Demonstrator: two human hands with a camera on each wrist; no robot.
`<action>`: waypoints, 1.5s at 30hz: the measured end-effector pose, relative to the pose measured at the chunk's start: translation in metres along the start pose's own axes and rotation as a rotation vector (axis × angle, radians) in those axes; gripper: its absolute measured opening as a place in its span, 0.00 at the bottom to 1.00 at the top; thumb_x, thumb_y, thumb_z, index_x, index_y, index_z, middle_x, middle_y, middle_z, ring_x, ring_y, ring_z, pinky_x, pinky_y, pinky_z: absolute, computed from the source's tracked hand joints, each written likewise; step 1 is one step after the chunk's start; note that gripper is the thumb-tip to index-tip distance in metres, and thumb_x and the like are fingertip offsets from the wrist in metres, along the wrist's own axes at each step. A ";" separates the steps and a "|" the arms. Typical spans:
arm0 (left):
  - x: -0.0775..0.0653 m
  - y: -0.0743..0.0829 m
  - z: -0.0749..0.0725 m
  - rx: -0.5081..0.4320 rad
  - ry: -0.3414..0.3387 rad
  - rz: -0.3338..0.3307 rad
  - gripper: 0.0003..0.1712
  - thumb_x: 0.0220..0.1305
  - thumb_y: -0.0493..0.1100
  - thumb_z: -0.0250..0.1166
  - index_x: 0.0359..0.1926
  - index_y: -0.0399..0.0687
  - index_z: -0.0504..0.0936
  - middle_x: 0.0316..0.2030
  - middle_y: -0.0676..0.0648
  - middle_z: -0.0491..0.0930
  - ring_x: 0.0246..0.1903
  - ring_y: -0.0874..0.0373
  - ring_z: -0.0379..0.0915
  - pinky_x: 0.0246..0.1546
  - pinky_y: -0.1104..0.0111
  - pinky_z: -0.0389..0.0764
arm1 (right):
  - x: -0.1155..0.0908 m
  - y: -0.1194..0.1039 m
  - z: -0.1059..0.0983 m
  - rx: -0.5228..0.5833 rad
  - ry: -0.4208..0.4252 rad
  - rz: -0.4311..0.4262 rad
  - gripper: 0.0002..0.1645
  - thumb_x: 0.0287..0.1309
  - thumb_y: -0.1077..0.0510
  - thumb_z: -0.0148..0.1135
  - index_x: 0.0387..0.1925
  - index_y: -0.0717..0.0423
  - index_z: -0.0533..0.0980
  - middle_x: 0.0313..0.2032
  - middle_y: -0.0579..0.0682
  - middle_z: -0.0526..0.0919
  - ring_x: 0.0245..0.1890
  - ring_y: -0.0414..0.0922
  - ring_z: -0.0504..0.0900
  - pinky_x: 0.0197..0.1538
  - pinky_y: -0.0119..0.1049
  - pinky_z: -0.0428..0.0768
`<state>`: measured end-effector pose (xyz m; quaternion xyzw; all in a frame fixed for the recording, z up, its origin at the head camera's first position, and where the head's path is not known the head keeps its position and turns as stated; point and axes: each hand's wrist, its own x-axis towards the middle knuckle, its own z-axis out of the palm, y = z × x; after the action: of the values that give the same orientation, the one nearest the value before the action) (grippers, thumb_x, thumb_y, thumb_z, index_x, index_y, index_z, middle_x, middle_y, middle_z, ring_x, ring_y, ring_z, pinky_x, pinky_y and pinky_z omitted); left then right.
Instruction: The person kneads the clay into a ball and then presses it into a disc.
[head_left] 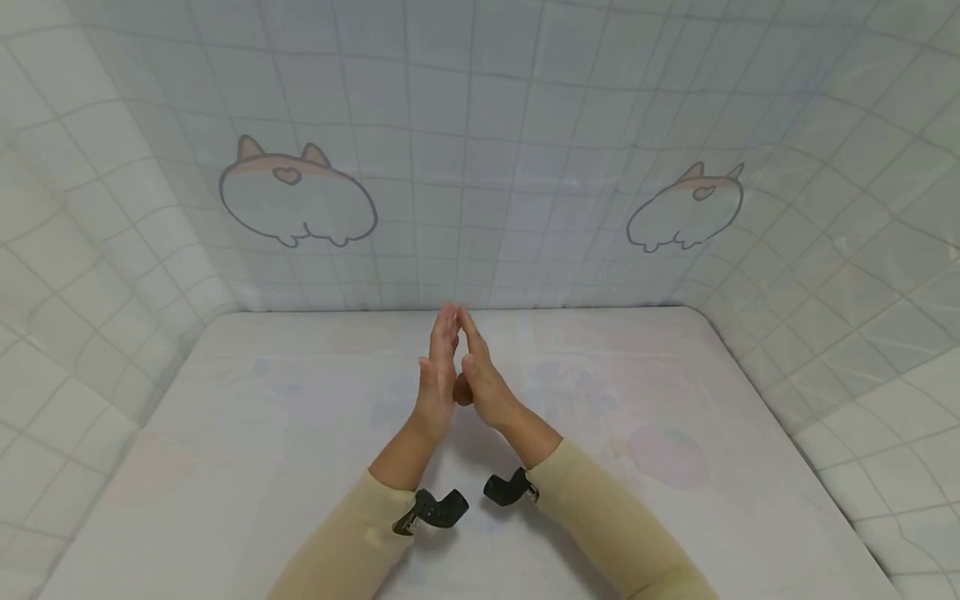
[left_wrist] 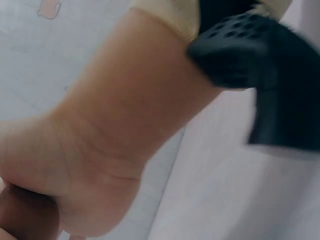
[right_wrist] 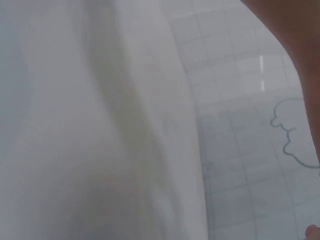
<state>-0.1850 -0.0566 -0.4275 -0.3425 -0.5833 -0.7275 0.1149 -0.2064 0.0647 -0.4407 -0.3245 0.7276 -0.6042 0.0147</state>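
Note:
In the head view a smooth brown rounded lump [head_left: 463,390] sits between the heels of the two palms, partly covered by them. My left hand [head_left: 438,379] lies along its left side with straight fingers pointing away. From the right, my right hand [head_left: 486,383] faces it, fingers also straight, and the fingertips of both hands meet at the top. The left wrist view shows the brown lump [left_wrist: 30,215] against the left palm [left_wrist: 95,185]. Only a bare forearm edge and a fingertip [right_wrist: 312,232] show in the right wrist view.
Below the hands is a white table [head_left: 247,467] with faint coloured prints. A grid-patterned curtain [head_left: 480,192] with cartoon animal drawings hangs behind and along both sides. Black wrist-worn devices [head_left: 441,508] stick out from the cream sleeves [head_left: 611,517].

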 end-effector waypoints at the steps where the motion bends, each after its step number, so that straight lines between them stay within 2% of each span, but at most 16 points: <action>1: 0.001 0.000 -0.001 0.017 0.004 0.003 0.56 0.67 0.80 0.24 0.79 0.44 0.32 0.79 0.44 0.33 0.77 0.46 0.30 0.73 0.46 0.33 | -0.001 0.000 0.002 0.006 -0.005 -0.034 0.55 0.61 0.16 0.23 0.79 0.36 0.27 0.63 0.55 0.60 0.16 0.38 0.61 0.23 0.33 0.65; 2: 0.002 -0.001 -0.001 0.031 0.007 0.002 0.56 0.67 0.80 0.24 0.79 0.45 0.32 0.79 0.44 0.33 0.77 0.46 0.29 0.73 0.45 0.33 | -0.003 0.000 0.003 0.002 -0.004 -0.070 0.55 0.62 0.17 0.22 0.79 0.39 0.27 0.64 0.54 0.60 0.17 0.37 0.61 0.22 0.36 0.66; 3: 0.003 -0.001 -0.002 0.046 0.011 -0.002 0.56 0.66 0.81 0.24 0.80 0.46 0.32 0.79 0.44 0.32 0.77 0.47 0.29 0.72 0.44 0.32 | -0.004 0.001 0.005 0.009 -0.007 -0.102 0.55 0.63 0.17 0.22 0.79 0.41 0.27 0.65 0.56 0.60 0.19 0.37 0.67 0.24 0.38 0.70; 4: 0.004 -0.001 -0.002 0.056 0.016 -0.010 0.57 0.66 0.81 0.24 0.80 0.47 0.32 0.79 0.45 0.32 0.77 0.47 0.29 0.72 0.43 0.32 | -0.005 0.000 0.007 -0.009 0.002 -0.135 0.55 0.64 0.18 0.21 0.79 0.44 0.28 0.70 0.55 0.57 0.28 0.38 0.75 0.33 0.40 0.75; 5: 0.005 -0.001 -0.003 0.064 0.023 -0.026 0.57 0.65 0.82 0.24 0.80 0.49 0.32 0.79 0.45 0.32 0.77 0.48 0.29 0.71 0.42 0.31 | -0.005 0.000 0.008 -0.028 0.014 -0.165 0.55 0.65 0.19 0.20 0.79 0.47 0.28 0.76 0.52 0.46 0.41 0.40 0.79 0.45 0.44 0.77; 6: 0.006 -0.001 -0.003 0.075 0.028 -0.043 0.57 0.64 0.83 0.25 0.80 0.50 0.32 0.79 0.45 0.31 0.77 0.49 0.28 0.71 0.41 0.30 | -0.006 -0.001 0.010 -0.039 0.023 -0.190 0.56 0.65 0.19 0.19 0.79 0.49 0.28 0.78 0.51 0.39 0.56 0.42 0.75 0.57 0.48 0.73; 7: 0.008 -0.001 -0.003 0.084 0.034 -0.061 0.58 0.63 0.84 0.25 0.80 0.52 0.31 0.79 0.46 0.31 0.77 0.49 0.28 0.70 0.39 0.30 | -0.007 -0.002 0.011 -0.050 0.031 -0.213 0.56 0.65 0.20 0.18 0.79 0.51 0.28 0.79 0.51 0.37 0.67 0.44 0.65 0.66 0.52 0.64; 9: 0.011 -0.002 -0.004 0.107 0.049 -0.090 0.59 0.61 0.85 0.25 0.80 0.54 0.31 0.79 0.46 0.32 0.77 0.50 0.28 0.69 0.37 0.30 | -0.009 -0.004 0.014 -0.059 0.049 -0.249 0.57 0.66 0.20 0.17 0.79 0.54 0.28 0.79 0.54 0.33 0.78 0.48 0.38 0.74 0.57 0.42; 16: 0.015 -0.007 -0.007 0.128 0.064 -0.194 0.59 0.58 0.87 0.24 0.80 0.59 0.31 0.79 0.49 0.32 0.77 0.49 0.28 0.68 0.37 0.29 | -0.016 -0.016 0.019 -0.031 0.087 -0.336 0.57 0.67 0.21 0.17 0.78 0.55 0.26 0.78 0.61 0.34 0.78 0.54 0.34 0.73 0.60 0.36; 20: 0.012 -0.012 -0.007 0.160 0.014 -0.281 0.58 0.58 0.86 0.21 0.80 0.60 0.32 0.79 0.52 0.29 0.77 0.51 0.23 0.69 0.37 0.29 | -0.017 -0.024 0.017 -0.030 0.122 -0.374 0.57 0.67 0.21 0.16 0.77 0.59 0.26 0.77 0.65 0.36 0.78 0.56 0.35 0.73 0.61 0.36; 24: 0.005 -0.016 -0.004 0.183 -0.043 -0.371 0.54 0.60 0.84 0.19 0.80 0.64 0.33 0.79 0.55 0.29 0.77 0.50 0.24 0.67 0.34 0.30 | -0.016 -0.030 0.011 -0.043 0.167 -0.382 0.58 0.68 0.22 0.17 0.77 0.62 0.27 0.77 0.65 0.37 0.78 0.55 0.36 0.74 0.59 0.37; 29: -0.004 -0.019 0.003 0.185 -0.116 -0.422 0.50 0.64 0.81 0.18 0.80 0.65 0.32 0.79 0.52 0.29 0.77 0.46 0.26 0.65 0.30 0.33 | -0.009 -0.034 0.001 -0.089 0.282 -0.381 0.55 0.70 0.24 0.18 0.77 0.63 0.30 0.78 0.63 0.40 0.78 0.55 0.40 0.74 0.58 0.41; 33: -0.009 -0.016 0.007 0.207 -0.170 -0.432 0.54 0.60 0.84 0.17 0.80 0.65 0.32 0.79 0.47 0.34 0.77 0.45 0.30 0.64 0.28 0.37 | -0.003 -0.035 -0.008 -0.082 0.346 -0.328 0.55 0.70 0.23 0.20 0.79 0.57 0.31 0.79 0.57 0.42 0.78 0.52 0.40 0.74 0.58 0.40; 37: -0.010 -0.011 0.009 0.179 -0.208 -0.410 0.55 0.56 0.86 0.18 0.80 0.68 0.32 0.79 0.48 0.35 0.77 0.46 0.32 0.64 0.27 0.41 | 0.003 -0.031 -0.016 -0.078 0.345 -0.253 0.58 0.65 0.19 0.22 0.79 0.54 0.31 0.79 0.55 0.40 0.78 0.49 0.38 0.73 0.63 0.40; 41: -0.008 -0.008 0.011 0.091 -0.230 -0.349 0.57 0.57 0.86 0.20 0.80 0.64 0.31 0.79 0.51 0.30 0.77 0.45 0.28 0.65 0.29 0.37 | 0.008 -0.023 -0.022 -0.072 0.308 -0.174 0.61 0.61 0.15 0.21 0.80 0.51 0.33 0.79 0.53 0.39 0.78 0.48 0.36 0.72 0.65 0.39; 45: -0.007 -0.006 0.012 0.015 -0.233 -0.270 0.58 0.60 0.85 0.21 0.80 0.58 0.29 0.79 0.51 0.25 0.77 0.43 0.22 0.66 0.33 0.28 | 0.008 -0.011 -0.023 -0.011 0.216 -0.100 0.64 0.56 0.12 0.22 0.80 0.47 0.33 0.79 0.49 0.36 0.78 0.48 0.34 0.71 0.66 0.37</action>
<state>-0.1787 -0.0456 -0.4358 -0.3421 -0.6389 -0.6872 -0.0498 -0.2168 0.0797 -0.4217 -0.2936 0.7111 -0.6317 -0.0957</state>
